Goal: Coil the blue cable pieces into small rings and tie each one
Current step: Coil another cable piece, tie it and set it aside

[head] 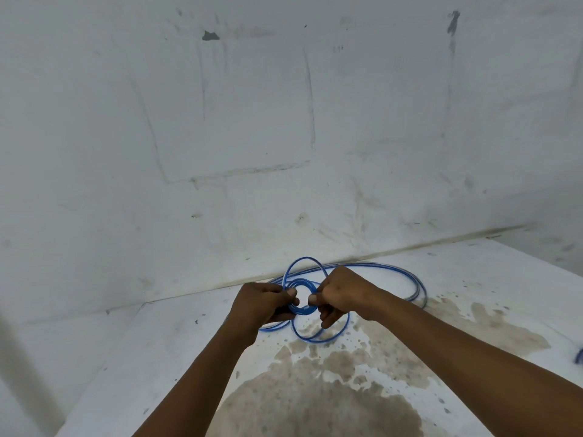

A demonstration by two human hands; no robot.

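A small ring of blue cable (303,282) hangs between both hands above the white surface. My left hand (263,305) pinches the ring's left side and my right hand (342,293) pinches its right side, fingers curled. Looser loops rise above the ring and droop below it. The rest of the blue cable (410,280) trails in a long loop along the surface behind and to the right of my right hand.
The white surface (157,357) carries large brown stains (315,405) near me. A scuffed white wall (252,137) stands right behind the cable. Another bit of blue cable (579,356) shows at the right edge.
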